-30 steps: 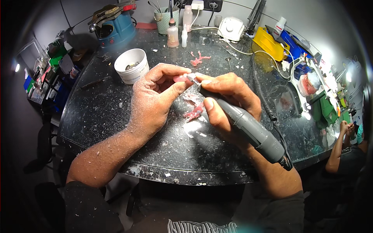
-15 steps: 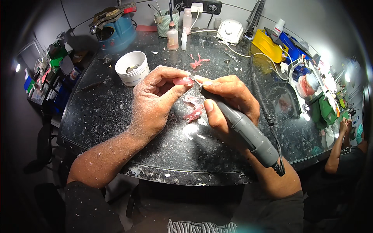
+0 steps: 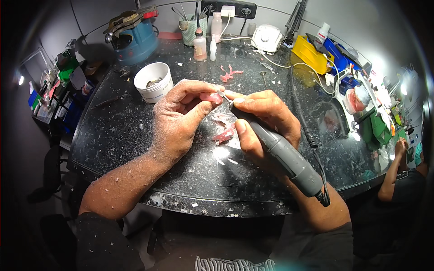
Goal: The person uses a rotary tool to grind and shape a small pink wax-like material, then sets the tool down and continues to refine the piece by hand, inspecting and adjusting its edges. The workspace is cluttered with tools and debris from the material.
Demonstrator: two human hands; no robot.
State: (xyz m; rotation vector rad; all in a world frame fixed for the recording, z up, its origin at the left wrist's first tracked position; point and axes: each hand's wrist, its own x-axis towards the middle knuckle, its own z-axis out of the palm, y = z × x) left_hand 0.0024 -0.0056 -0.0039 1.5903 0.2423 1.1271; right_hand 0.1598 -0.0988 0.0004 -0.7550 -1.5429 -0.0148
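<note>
Between the thumb and fingers of my left hand is a small pink denture piece, partly hidden by the fingers. Pale dust coats this hand and its forearm. My right hand is wrapped round a dark grey rotary handpiece, its cord leaving the lower end. The handpiece's metal tip meets the pink piece, or lies right by it. On the table below my hands are pink and whitish scraps. Beyond them lies a thin, branching pink scrap.
The dark, dust-flecked table carries a white tub beside my left hand. Bottles, a brush cup, a white control box and a blue machine stand behind. At right are a yellow bin and another person's arm.
The pink piece and the handpiece tip have shifted slightly left and down, and the piece is tilted a little differently. Both hands keep their hold.
</note>
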